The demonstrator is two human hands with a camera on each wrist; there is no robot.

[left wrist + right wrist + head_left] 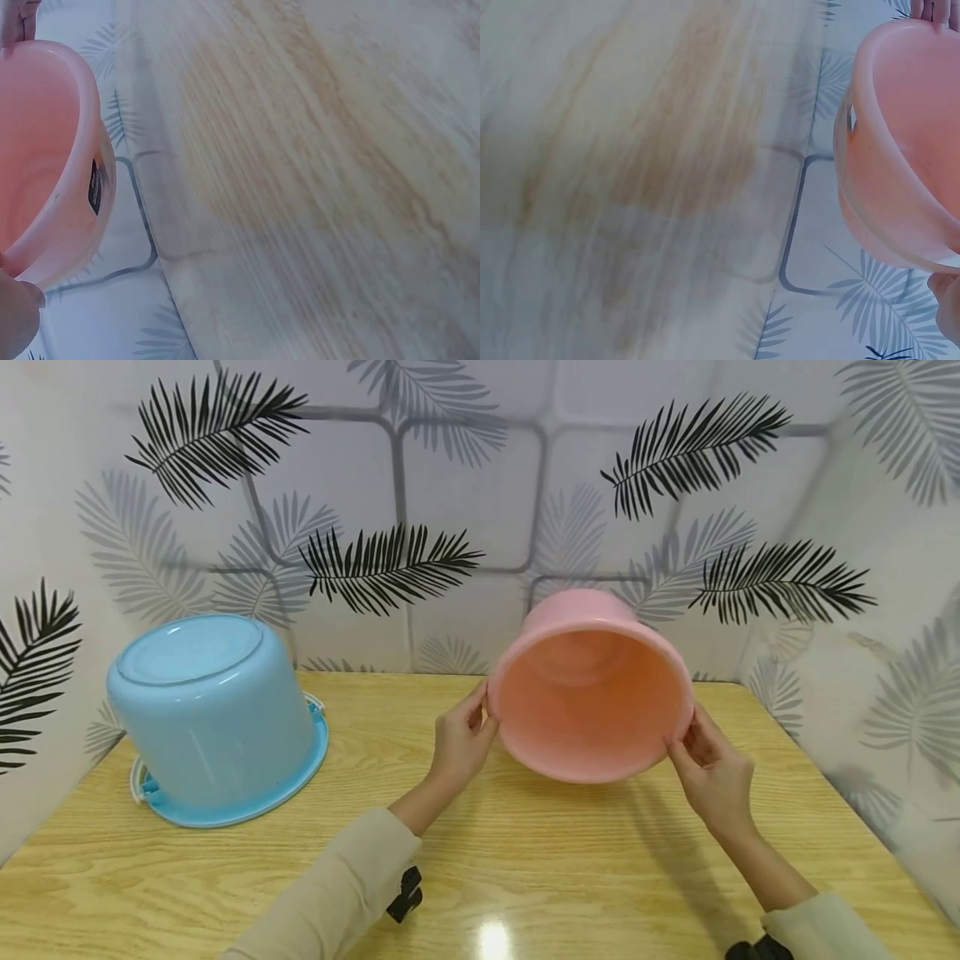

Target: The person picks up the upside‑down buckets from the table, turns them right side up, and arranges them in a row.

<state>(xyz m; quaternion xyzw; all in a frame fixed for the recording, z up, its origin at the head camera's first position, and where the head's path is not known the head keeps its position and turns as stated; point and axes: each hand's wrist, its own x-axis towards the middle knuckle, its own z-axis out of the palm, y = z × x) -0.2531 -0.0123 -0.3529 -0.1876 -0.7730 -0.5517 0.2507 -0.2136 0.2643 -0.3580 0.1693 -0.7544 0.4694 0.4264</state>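
Pink basin: round, smooth, slightly glossy plastic, with a rolled rim and a wall narrowing to the base. It's held up over the right-of-centre rear part of the table, tilted on its side, mouth toward the wearer, base toward the wall. Left hand has its fingers pinching the rim on one side; right hand has its fingers pinching the opposite side, thumb toward the near face. Interior reads more orange than the outside in the head view.

Blue bucket: glossy plastic, upside down on the table to the left, well apart from the basin. Oval-looking base up, flared rim down, white handle ends showing at both sides of the rim. Table is pale yellow wood grain with a shiny light spot near the front edge. Wall behind: pale, printed with black and grey fronds and rounded-square outlines. Sleeves are beige cloth.

View differences: only the head view has the bucket and both grips in full. Left wrist adds a dark label on the basin's outer wall; head view can't see that face. Right wrist adds a ridge below the rim and a small whitish patch, too small to identify. Both wrist views crop the basin and catch just bits of hand.
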